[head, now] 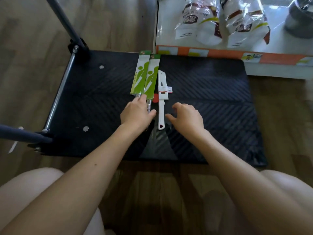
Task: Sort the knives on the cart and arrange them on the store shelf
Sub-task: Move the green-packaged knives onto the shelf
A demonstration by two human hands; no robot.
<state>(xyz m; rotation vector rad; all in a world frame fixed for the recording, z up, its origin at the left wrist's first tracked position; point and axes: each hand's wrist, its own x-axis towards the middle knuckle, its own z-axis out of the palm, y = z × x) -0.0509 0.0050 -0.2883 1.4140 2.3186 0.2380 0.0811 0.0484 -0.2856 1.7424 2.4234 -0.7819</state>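
Two knives in green-and-white card sleeves (pixel 147 75) lie side by side on the black cart deck (pixel 211 99), steel handles pointing toward me. A white knife in a white sheath (pixel 162 97) lies just to their right, with a price tag and a red sticker beside it. My left hand (pixel 137 112) rests over the steel handles, fingers lying on them and thumb stretched toward the white knife. My right hand (pixel 187 117) hovers just right of the white knife's handle, fingers loosely curled, holding nothing.
The cart's dark handle bars (pixel 67 22) rise at the left. A low white store shelf (pixel 169 31) with an orange price strip stands behind the cart, holding plastic-wrapped packages (pixel 220 22) and a dark pot (pixel 299 17). Wooden floor surrounds the cart; my knees are below.
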